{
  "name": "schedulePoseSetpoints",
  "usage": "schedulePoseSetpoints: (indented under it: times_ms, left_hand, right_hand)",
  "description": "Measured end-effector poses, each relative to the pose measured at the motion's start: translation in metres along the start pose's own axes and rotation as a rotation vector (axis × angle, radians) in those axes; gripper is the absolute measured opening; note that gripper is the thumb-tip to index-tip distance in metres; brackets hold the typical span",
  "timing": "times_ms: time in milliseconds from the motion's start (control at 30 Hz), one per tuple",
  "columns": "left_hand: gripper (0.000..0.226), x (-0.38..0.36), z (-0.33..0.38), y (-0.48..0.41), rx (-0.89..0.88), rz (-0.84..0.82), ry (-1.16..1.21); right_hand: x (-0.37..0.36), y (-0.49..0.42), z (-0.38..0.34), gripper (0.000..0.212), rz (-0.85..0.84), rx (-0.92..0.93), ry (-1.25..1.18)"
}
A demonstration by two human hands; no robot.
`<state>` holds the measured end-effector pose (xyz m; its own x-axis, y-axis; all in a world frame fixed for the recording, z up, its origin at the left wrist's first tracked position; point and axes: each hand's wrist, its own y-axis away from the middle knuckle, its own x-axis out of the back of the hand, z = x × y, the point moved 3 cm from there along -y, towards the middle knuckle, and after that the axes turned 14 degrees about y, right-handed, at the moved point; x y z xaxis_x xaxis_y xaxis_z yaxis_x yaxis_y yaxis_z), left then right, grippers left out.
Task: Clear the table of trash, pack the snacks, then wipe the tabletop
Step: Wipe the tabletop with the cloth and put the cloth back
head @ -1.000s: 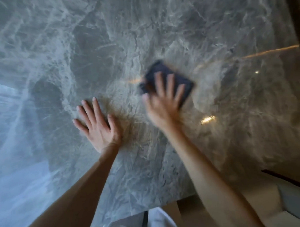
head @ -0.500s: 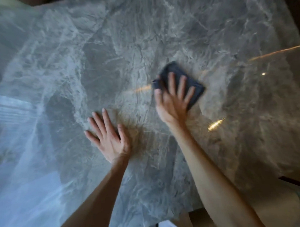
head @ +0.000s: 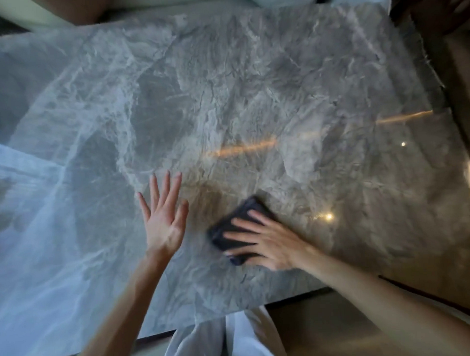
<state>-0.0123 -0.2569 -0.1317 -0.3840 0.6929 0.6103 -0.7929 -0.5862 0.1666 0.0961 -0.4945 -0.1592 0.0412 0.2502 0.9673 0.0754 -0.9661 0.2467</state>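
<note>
Down toward the near edge has come the right hand (head: 273, 243) since a second ago. It has dragged the dark blue folded cloth (head: 236, 213) from the middle of the stone into the lower centre of the frame. The hand has turned as well, so its fingers now point to the left of the frame, not away from the person. It lies flat on the cloth with its fingers stretched out and a little apart, pressing down, not gripping. I take this as a way to keep the whole pad against the surface while it slides.

Just beside it, to the left of the frame, the left hand (head: 165, 223) lies on the bare stone with its palm down and fingers splayed. It holds nothing and looks like a brace for a body leaning over the table.

Around both hands spreads the grey veined marble tabletop (head: 252, 97). It is glossy, with orange streaks of reflected light (head: 241, 148) across the centre. No trash or snacks show on it, so I judge that wiping is the last step in hand. The far half, toward the top of the frame, is the likely stretch left to wipe. A fold of white garment (head: 234, 337) hangs below the near edge.
</note>
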Motion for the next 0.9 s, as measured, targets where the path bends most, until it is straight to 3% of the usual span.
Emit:
schedulePoseSetpoints:
  times_ms: [67, 167, 233, 300, 400, 533, 600, 667, 733, 800, 900]
  left_hand:
    - [0.066, -0.008, -0.005, 0.005, 0.213, 0.105, -0.076]
    - [0.064, -0.02, -0.018, 0.006, 0.569, 0.245, -0.004]
    - [0.065, -0.033, -0.024, 0.006, 0.637, 0.262, -0.048]
    - [0.065, -0.041, -0.032, 0.004, 0.651, 0.272, -0.089]
    - [0.067, -0.039, -0.041, -0.001, 0.664, 0.273, -0.037]
    - [0.058, -0.02, -0.04, 0.008, 0.601, 0.297, 0.394]
    - [0.06, 0.001, -0.032, 0.014, 0.576, 0.285, 0.698]
    - [0.063, 0.024, -0.02, 0.023, 0.571, 0.237, 0.843]
    - [0.063, 0.038, -0.004, 0.04, 0.574, 0.187, 0.847]
    - [0.067, 0.04, 0.01, 0.062, 0.581, 0.122, 0.824]
    - [0.057, 0.036, 0.015, 0.098, 0.665, 0.032, 0.972]
  right_hand:
    - [-0.005, 0.036, 0.051, 0.053, -0.076, -0.292, -0.021]
    - [0.003, 0.021, 0.115, 0.065, -0.093, -0.97, -0.135]
    - [0.012, -0.028, 0.128, 0.06, -0.089, -1.143, -0.151]
    - [0.02, -0.08, 0.123, 0.055, -0.032, -1.034, -0.162]
    - [0.028, -0.124, 0.081, 0.051, 0.078, -0.692, -0.082]
    - [0.021, -0.103, -0.028, 0.05, 0.092, -0.128, -0.119]
    - [0.019, -0.066, -0.063, 0.052, 0.041, -0.006, -0.258]
    - [0.023, -0.032, -0.083, 0.05, -0.101, -0.063, -0.558]
    - [0.038, -0.003, -0.091, 0.054, -0.327, -0.327, -1.136]
    - [0.064, 0.014, -0.09, 0.047, -0.364, -0.607, -1.658]
    - [0.09, 0.01, -0.079, 0.052, -0.429, -0.725, -1.998]
